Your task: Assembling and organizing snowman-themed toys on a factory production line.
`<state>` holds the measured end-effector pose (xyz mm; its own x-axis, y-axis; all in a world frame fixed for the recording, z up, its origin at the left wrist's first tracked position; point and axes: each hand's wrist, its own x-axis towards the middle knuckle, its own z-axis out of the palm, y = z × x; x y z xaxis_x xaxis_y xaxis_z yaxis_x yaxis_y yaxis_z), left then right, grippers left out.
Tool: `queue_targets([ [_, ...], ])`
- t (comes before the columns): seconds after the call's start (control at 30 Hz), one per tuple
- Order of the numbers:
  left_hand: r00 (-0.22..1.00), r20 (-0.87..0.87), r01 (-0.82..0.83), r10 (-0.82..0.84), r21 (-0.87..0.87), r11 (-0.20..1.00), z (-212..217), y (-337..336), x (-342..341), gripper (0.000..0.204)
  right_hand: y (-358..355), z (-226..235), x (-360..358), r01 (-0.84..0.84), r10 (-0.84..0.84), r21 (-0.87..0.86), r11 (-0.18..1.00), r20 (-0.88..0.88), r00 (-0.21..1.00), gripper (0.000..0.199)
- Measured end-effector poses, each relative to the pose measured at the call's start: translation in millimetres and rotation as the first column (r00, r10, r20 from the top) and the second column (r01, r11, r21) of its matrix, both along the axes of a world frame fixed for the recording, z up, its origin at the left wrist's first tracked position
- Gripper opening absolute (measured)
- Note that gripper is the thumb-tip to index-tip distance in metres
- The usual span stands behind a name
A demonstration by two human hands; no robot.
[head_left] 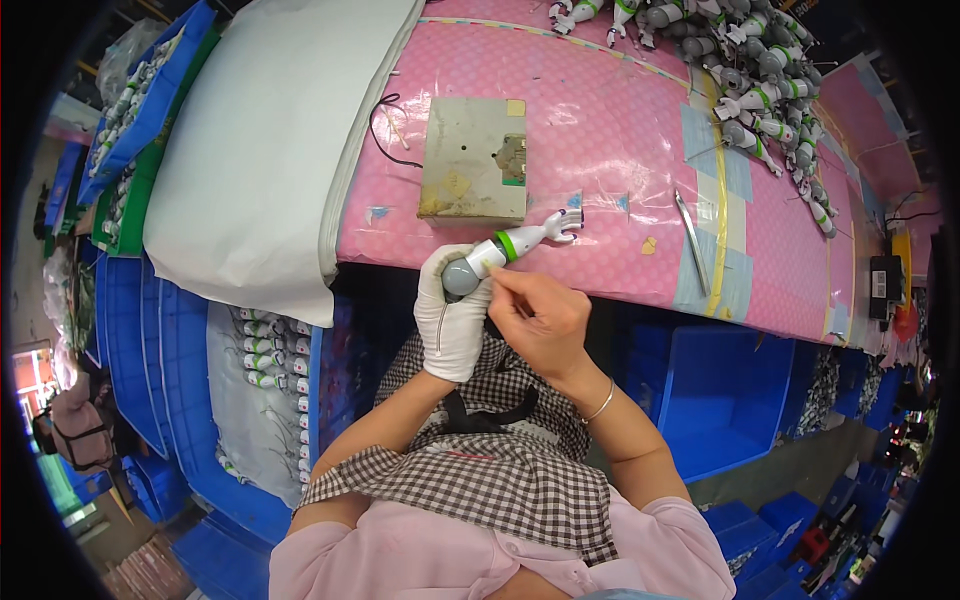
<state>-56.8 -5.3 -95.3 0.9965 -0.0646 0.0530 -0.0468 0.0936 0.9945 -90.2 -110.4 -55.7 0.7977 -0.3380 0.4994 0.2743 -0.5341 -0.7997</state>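
Head view: one toy figure held at the desk edge by two hands.

Item: one toy [505,247], grey, white and green, lying slantwise over the near edge of the pink desk [620,150]. Left hand [452,315], in a white glove, is wrapped around the toy's round grey end. Right hand [540,315], bare, one bracelet at the wrist, has fingertips pinched together against the toy just beside the glove; the two hands touch. On the desk: one flat grey box [474,160] just behind the toy, one black cable [385,125] at its left, one slim metal tool [692,243] well to the right, one heap of like toys [745,70] at the far right, too many to count. One white padded sheet [270,130] covers the left side. Blue bins [720,390] stand below; the bin at left [265,360] holds more toys.
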Motion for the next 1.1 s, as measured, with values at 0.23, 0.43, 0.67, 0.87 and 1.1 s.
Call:
queue_targets([
  [0.23, 0.999, 0.051, -0.012, 0.008, 0.079, 0.997, 3.6, -1.8, -1.2, 0.037, -3.7, -8.3, 3.0, 0.043, -0.03, -0.227, 0.973, 0.06, 0.998, 0.023],
  [0.43, 0.999, 0.048, -0.014, 0.011, 0.051, 0.999, 2.1, -0.5, 0.6, 0.037, -2.8, -12.9, 8.1, 0.064, -0.03, -0.283, 0.957, 0.121, 0.992, 0.024],
  [0.67, 1.0, 0.014, -0.014, 0.013, 0.023, 1.0, 0.0, 0.7, -0.2, 0.037, -1.2, -11.7, 4.3, 0.005, 0.026, -0.32, 0.947, 0.09, 0.996, 0.024],
  [0.87, 0.998, 0.05, -0.028, 0.025, 0.07, 0.997, 1.8, -1.7, 0.2, 0.037, -1.3, -14.7, 5.8, 0.052, -0.013, -0.281, 0.958, 0.139, 0.99, 0.025],
  [1.1, 1.0, -0.012, -0.006, 0.005, -0.021, 1.0, 4.8, -4.3, -1.8, 0.041, -9.9, -14.7, -3.3, 0.087, -0.084, -0.05, 0.995, 0.061, 0.995, 0.013],
])
